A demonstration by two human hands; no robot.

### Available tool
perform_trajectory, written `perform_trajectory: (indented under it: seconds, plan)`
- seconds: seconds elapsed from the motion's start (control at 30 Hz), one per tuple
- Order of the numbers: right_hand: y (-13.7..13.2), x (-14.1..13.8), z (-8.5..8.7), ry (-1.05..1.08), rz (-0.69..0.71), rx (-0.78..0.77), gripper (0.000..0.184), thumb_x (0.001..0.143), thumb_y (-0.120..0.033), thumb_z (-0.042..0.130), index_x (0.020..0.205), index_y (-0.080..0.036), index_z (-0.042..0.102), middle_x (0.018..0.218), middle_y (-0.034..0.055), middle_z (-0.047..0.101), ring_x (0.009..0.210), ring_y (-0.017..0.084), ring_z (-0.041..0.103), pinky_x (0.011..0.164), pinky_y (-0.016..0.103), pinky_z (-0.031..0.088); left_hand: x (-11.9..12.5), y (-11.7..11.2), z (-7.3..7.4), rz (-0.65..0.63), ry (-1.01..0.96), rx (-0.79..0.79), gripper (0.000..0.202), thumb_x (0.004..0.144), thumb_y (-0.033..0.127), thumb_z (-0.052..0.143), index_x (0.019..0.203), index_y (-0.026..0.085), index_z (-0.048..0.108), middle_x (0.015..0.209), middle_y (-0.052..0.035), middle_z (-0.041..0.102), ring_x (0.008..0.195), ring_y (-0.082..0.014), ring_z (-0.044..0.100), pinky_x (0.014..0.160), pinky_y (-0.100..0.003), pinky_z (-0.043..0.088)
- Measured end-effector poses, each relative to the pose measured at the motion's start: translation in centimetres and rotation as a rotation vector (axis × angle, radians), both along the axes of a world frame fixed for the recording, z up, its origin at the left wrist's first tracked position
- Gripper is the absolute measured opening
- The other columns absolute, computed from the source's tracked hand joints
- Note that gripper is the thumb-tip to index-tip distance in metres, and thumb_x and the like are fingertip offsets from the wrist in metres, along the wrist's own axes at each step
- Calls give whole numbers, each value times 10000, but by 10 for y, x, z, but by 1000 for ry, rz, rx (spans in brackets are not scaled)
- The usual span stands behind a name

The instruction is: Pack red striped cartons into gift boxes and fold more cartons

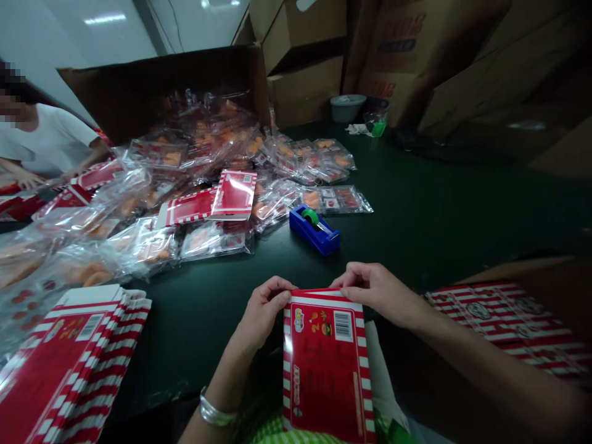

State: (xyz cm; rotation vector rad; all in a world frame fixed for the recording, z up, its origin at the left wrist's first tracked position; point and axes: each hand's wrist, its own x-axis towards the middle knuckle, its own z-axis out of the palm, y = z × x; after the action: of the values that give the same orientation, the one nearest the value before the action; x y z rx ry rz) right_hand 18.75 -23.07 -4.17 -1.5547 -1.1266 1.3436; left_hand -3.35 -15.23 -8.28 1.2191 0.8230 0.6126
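Note:
My left hand (264, 312) and my right hand (377, 293) both pinch the top edge of a flat red-and-white striped printed carton (326, 364) with a barcode on it. The carton hangs upright in front of my body, its lower end against my lap. A stack of similar flattened cartons (69, 370) lies on the table to the left of my hands. More striped carton sheets (509, 327) lie to the right of my right forearm. A silver bangle (217, 412) circles my left wrist.
Clear plastic packs of orange items (194, 154) heap on the dark green table (416, 209), spilling from an open cardboard box (161, 86). A blue tape dispenser (314, 229) stands near them. A co-worker (41, 142) handles cartons at the far left. Cardboard boxes (305, 61) stand behind.

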Motion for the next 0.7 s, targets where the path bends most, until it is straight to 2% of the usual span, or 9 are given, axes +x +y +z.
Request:
perform_trajectory:
  seconds: [0.07, 0.13, 0.23, 0.27, 0.4, 0.47, 0.53, 0.6, 0.7]
  plan:
    - [-10, -7, 0, -74, -33, 86, 253, 756, -409, 634, 701, -177, 548, 989, 101, 693, 881, 233, 658, 698, 327, 534, 1, -1, -3, 28, 3, -43, 171, 768, 326, 634, 826, 165, 625, 816, -15, 654, 715, -132, 558, 664, -233, 428]
    - [-21, -12, -3, -133, -83, 163, 260, 817, -425, 583, 743, -177, 608, 1023, 99, 690, 925, 231, 648, 765, 337, 524, 2, -2, -5, 72, 27, 14, 153, 778, 315, 634, 808, 166, 616, 904, -25, 656, 791, -140, 572, 700, -229, 431]
    - [-32, -19, -14, -48, -145, 189, 251, 832, -439, 603, 820, -193, 653, 1094, 96, 680, 992, 235, 638, 828, 346, 518, 5, -7, -8, 94, 16, 106, 160, 767, 312, 670, 773, 164, 608, 933, -24, 647, 819, -134, 575, 719, -220, 433]
    - [-33, -21, -20, -2, -167, 195, 245, 823, -440, 624, 834, -198, 658, 1106, 94, 678, 1008, 236, 635, 849, 349, 514, 6, -8, -9, 85, -21, 65, 178, 758, 322, 685, 775, 168, 596, 886, -14, 646, 775, -128, 578, 699, -223, 441]
    - [-28, -28, -44, 158, -267, 211, 244, 784, -439, 692, 809, -199, 660, 1064, 92, 695, 1023, 241, 631, 882, 368, 509, 7, -15, -18, 121, -185, -269, 251, 739, 347, 704, 784, 204, 503, 647, 66, 566, 559, -101, 549, 566, -216, 444]
    - [-21, -26, -54, 284, -262, 158, 252, 774, -437, 703, 791, -190, 654, 1089, 104, 687, 1025, 257, 634, 861, 388, 520, 7, -15, -22, 114, -159, -297, 229, 764, 359, 677, 808, 202, 516, 642, 63, 568, 565, -106, 566, 559, -213, 447]
    - [-12, -16, -60, 378, -209, 101, 259, 772, -432, 702, 822, -182, 658, 1117, 120, 674, 1029, 273, 636, 861, 415, 522, 7, -14, -24, 95, -96, -245, 237, 780, 389, 659, 835, 184, 554, 686, 33, 608, 618, -127, 603, 588, -226, 469]
    - [3, -1, -63, 308, -252, 144, 305, 782, -455, 669, 908, -177, 657, 1123, 134, 663, 1043, 279, 630, 885, 436, 512, 7, -12, -23, 116, -73, -224, 276, 768, 420, 668, 836, 177, 556, 704, 16, 633, 640, -151, 630, 606, -248, 491]
    - [35, 17, -67, -68, -508, 321, 525, 751, -483, 662, 1168, -179, 564, 1243, 157, 584, 1167, 296, 548, 954, 464, 467, 11, -11, -22, 140, -91, -272, 315, 748, 450, 679, 832, 188, 526, 702, 12, 650, 634, -181, 657, 601, -275, 508]
